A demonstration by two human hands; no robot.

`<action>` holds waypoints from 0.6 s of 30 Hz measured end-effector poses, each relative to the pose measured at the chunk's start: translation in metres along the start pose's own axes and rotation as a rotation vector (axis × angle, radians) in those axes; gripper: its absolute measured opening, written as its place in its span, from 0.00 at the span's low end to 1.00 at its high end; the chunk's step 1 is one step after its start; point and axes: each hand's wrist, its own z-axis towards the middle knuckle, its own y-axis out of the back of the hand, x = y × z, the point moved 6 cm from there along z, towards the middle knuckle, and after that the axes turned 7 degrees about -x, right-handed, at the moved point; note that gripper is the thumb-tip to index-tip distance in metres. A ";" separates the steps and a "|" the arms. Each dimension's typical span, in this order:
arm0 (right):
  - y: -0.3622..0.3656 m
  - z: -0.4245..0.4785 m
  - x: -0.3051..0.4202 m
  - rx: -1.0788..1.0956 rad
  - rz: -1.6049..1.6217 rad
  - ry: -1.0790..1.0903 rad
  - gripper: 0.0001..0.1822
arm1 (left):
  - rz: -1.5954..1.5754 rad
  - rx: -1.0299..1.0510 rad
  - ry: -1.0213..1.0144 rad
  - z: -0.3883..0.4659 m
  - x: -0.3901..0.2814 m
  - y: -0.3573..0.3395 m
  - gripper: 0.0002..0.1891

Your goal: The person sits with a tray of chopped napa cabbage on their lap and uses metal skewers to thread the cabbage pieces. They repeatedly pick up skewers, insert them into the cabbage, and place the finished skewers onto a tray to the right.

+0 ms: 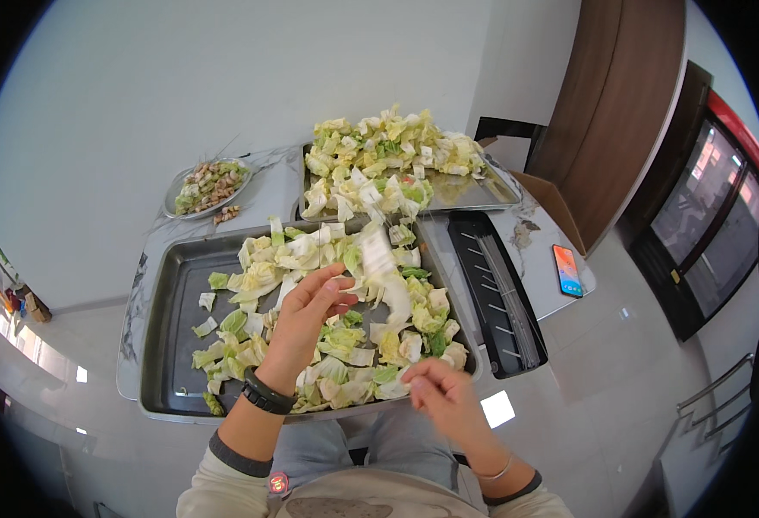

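Observation:
Before me is a deep grey metal tray of torn napa cabbage pieces. My left hand hangs over its middle, thumb and fingers parted, with nothing visible between them. Just beyond those fingertips, a whitish cabbage piece is blurred by motion. My right hand is at the tray's near right edge, thumb and fingers drawn together and blurred. Whether a thin skewer is in its fingers cannot be made out. A black tray of thin metal skewers lies to the right.
Behind, a second metal tray carries heaped cabbage, with fine skewers sticking out. At back left, an oval metal plate holds skewered food. A smartphone lies near the right edge of the marble-patterned table.

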 end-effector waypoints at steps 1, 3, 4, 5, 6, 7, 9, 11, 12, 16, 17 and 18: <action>0.010 0.009 0.005 -0.039 -0.041 0.027 0.06 | -0.011 0.014 0.009 0.000 -0.003 -0.003 0.17; 0.033 0.032 0.015 -0.112 -0.124 0.083 0.06 | 0.078 0.034 0.011 -0.001 -0.004 -0.003 0.18; 0.043 0.048 0.022 -0.119 -0.178 0.128 0.06 | 0.111 0.048 0.014 -0.002 -0.003 -0.002 0.18; 0.048 0.070 0.028 -0.114 -0.232 0.171 0.06 | 0.144 0.050 0.017 -0.004 -0.001 0.002 0.18; 0.052 0.091 0.033 -0.131 -0.289 0.189 0.07 | 0.142 0.065 0.019 -0.002 0.002 0.005 0.18; 0.057 0.112 0.038 -0.153 -0.346 0.209 0.07 | 0.141 0.075 0.028 -0.002 0.006 0.005 0.18; 0.062 0.164 0.035 -0.162 -0.445 0.234 0.10 | 0.146 0.084 0.040 0.000 0.010 0.005 0.18; 0.070 0.214 0.027 -0.294 -0.644 0.284 0.11 | 0.141 0.111 0.053 0.000 0.014 0.001 0.18; 0.073 0.237 0.020 -0.318 -0.710 0.291 0.12 | 0.138 0.130 0.061 0.000 0.016 -0.002 0.18; 0.078 0.291 -0.006 -0.337 -1.024 0.240 0.12 | 0.168 0.139 0.079 0.000 0.024 -0.004 0.18; 0.082 0.295 -0.010 -0.313 -1.002 0.188 0.12 | 0.180 0.139 0.078 0.002 0.024 -0.003 0.18; 0.086 0.295 -0.013 -0.287 -0.980 0.130 0.12 | 0.197 0.136 0.087 0.001 0.025 -0.002 0.18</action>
